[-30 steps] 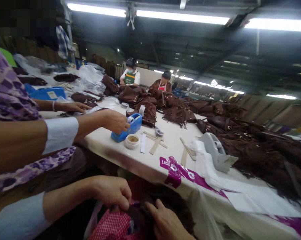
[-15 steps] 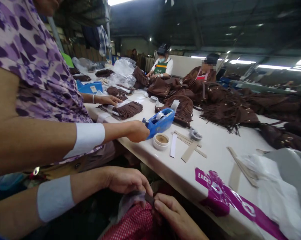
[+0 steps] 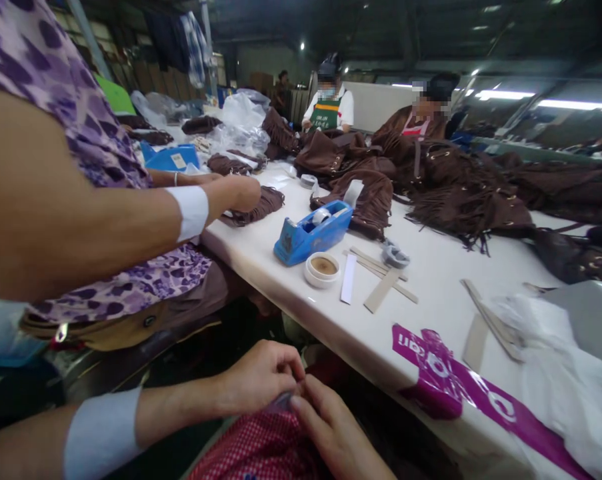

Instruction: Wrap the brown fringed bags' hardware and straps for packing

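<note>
My left hand (image 3: 263, 375) and my right hand (image 3: 328, 417) meet low in the view, over my lap. Fingers of both are pinched together on a small dark strip (image 3: 282, 402) with greyish see-through film about it. Most of the strip is hidden by the fingers, so its kind cannot be made out. Below them lies red-and-white checked cloth (image 3: 261, 448). A wide pale band (image 3: 103, 427) wraps my left forearm.
A co-worker's hand (image 3: 241, 193) is at a fringed brown piece (image 3: 263, 205). On the white table (image 3: 301, 293) stand a blue tape dispenser (image 3: 313, 233) and a round tub (image 3: 322, 269). Card strips (image 3: 383, 290), brown fringed bags (image 3: 451, 193) and purple tape (image 3: 435, 377) lie nearby.
My hands have drawn closer together, covering the dark strip more. The co-worker's hand has left the tape dispenser and moved back to the fringed piece. The view has shifted slightly.
</note>
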